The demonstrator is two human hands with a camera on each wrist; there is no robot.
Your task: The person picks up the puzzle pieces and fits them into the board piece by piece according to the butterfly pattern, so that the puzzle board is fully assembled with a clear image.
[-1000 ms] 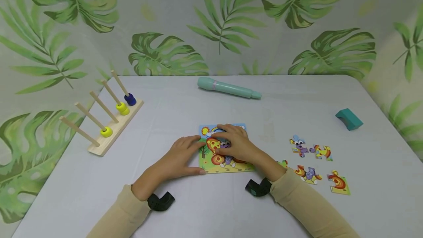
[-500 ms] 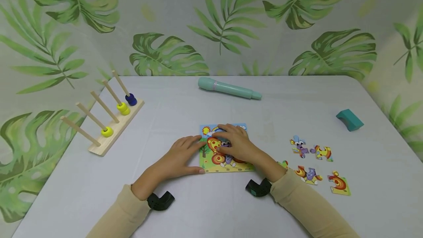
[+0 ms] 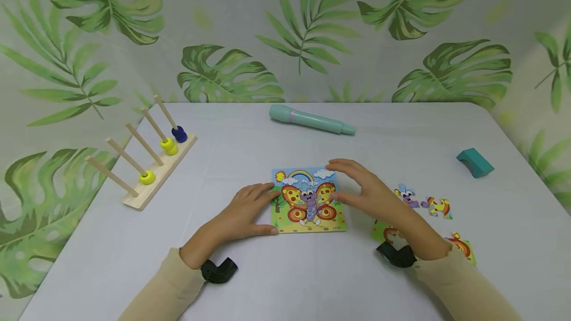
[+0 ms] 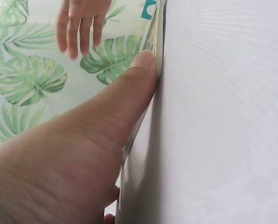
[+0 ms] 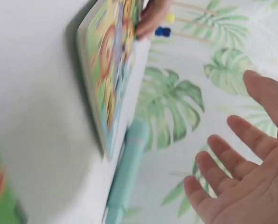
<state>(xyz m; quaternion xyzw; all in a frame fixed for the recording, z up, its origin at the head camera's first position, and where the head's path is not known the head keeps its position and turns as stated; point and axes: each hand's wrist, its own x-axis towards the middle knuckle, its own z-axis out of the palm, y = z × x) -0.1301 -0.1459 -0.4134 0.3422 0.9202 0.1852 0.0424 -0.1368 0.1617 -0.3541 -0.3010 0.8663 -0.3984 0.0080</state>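
Note:
A square butterfly puzzle board (image 3: pixel 309 206) lies flat on the white table. My left hand (image 3: pixel 243 214) rests at its left side, fingertips on the left edge and thumb at the near-left corner. In the left wrist view the left thumb (image 4: pixel 125 88) lies against the board's edge. Over the table to the right of the board is my right hand (image 3: pixel 368 189), raised, holding nothing, its fingertips overlapping the board's right side in the head view. The right wrist view shows the right hand's fingers (image 5: pixel 223 158) spread and apart from the board.
Several loose puzzle pieces (image 3: pixel 439 207) lie to the right, partly hidden by the right forearm. A teal block (image 3: pixel 475 162) sits at far right. Behind the board lies a mint toy microphone (image 3: pixel 312 120). A wooden peg stand (image 3: pixel 160 175) with yellow and blue beads stands left.
My right hand has lifted off the puzzle board and moved right, uncovering the butterfly picture. The left hand has stayed at the board's left edge.

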